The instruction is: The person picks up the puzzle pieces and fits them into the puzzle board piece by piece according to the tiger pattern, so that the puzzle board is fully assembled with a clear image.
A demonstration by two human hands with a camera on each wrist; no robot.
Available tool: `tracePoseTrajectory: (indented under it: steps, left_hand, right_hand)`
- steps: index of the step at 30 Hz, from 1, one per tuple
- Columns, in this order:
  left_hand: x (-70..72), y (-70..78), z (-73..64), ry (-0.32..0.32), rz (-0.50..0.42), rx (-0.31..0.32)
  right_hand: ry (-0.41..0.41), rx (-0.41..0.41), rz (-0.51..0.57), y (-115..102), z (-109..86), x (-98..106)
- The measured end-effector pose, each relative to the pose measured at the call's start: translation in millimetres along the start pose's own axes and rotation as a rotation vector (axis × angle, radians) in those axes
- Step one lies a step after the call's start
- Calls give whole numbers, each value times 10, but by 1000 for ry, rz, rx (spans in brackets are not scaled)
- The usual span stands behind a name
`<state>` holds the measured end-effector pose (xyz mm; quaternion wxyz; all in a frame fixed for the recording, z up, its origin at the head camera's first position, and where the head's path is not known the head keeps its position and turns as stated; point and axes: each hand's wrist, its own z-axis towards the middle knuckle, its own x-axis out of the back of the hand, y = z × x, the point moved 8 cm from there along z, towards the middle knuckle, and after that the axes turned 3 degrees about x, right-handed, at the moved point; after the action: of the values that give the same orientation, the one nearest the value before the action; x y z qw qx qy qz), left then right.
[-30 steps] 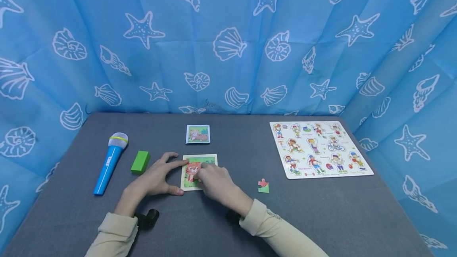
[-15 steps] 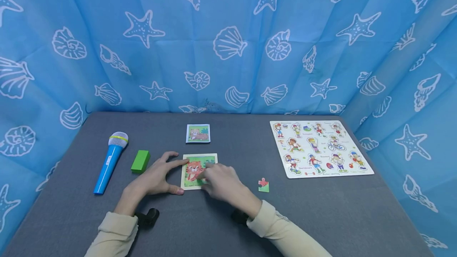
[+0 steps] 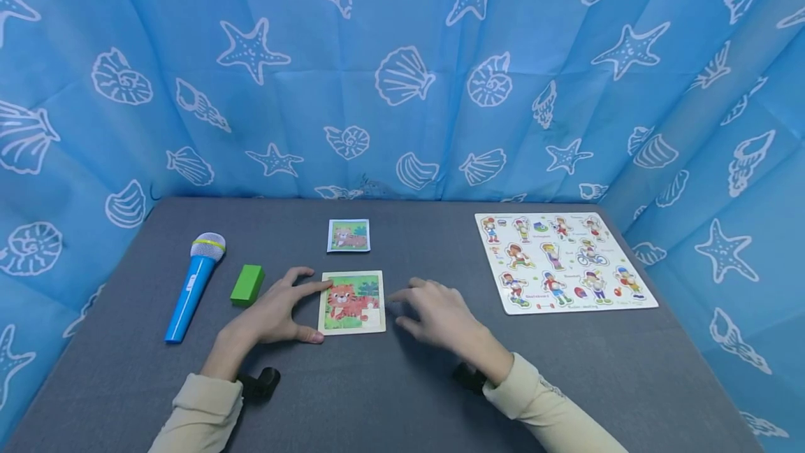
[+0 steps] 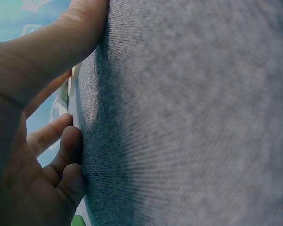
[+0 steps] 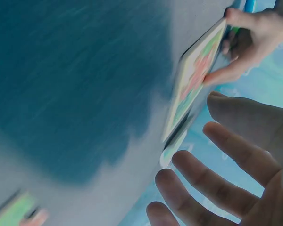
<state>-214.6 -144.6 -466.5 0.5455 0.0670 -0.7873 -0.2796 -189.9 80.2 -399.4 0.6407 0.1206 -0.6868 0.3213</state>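
A small wooden jigsaw puzzle (image 3: 342, 324) with a red tiger picture lies flat on the table, a pale bare patch at its lower right corner. My left hand (image 3: 277, 310) rests at its left side, the index fingertip touching its upper left and the thumb at its lower left corner. To the right of the puzzle, my right hand (image 3: 440, 317) hovers over the table with its fingers spread, holding nothing. It hides the loose puzzle piece in the head view. That green and red piece (image 5: 12, 212) appears blurred in the right wrist view's lower left.
Behind the puzzle lies a small picture card (image 3: 349, 235) with a similar animal. A green block (image 3: 248, 286) and a blue toy microphone (image 3: 195, 289) lie to the left. A white peg board (image 3: 566, 264) with child figures lies at the right.
My right hand has lifted off the puzzle and moved right, over where the loose piece was visible, uncovering the bare patch. The left hand has stayed put.
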Motion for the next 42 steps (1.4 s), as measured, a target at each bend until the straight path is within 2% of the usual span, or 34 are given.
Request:
tracePoseTrajectory:
  steps: [5,10,16,20,27,34,42]
  left_hand:
    - [3,4,0,-3,-2,-1]
    - [3,5,2,-2,-2,-2]
    - [-4,8,9,-6,-5,-3]
    - [-1,6,5,-11,-9,4]
    - [-3,-2,6,-13,-9,9]
    - [-6,-10,9,-8,-10,7]
    - [-12,-16,9,-7,-9,4]
  right_hand:
    - [13,-44,-34,236,-116,93]
    - [-9,-83,-63,407,-229,143]
    - [-64,-140,-69,582,-397,116]
    - [-69,-173,-69,685,-516,83]
    - [-44,-155,-43,750,-612,68]
    - [-59,-138,-12,730,-614,48]
    - [-76,-157,-2,723,-594,20]
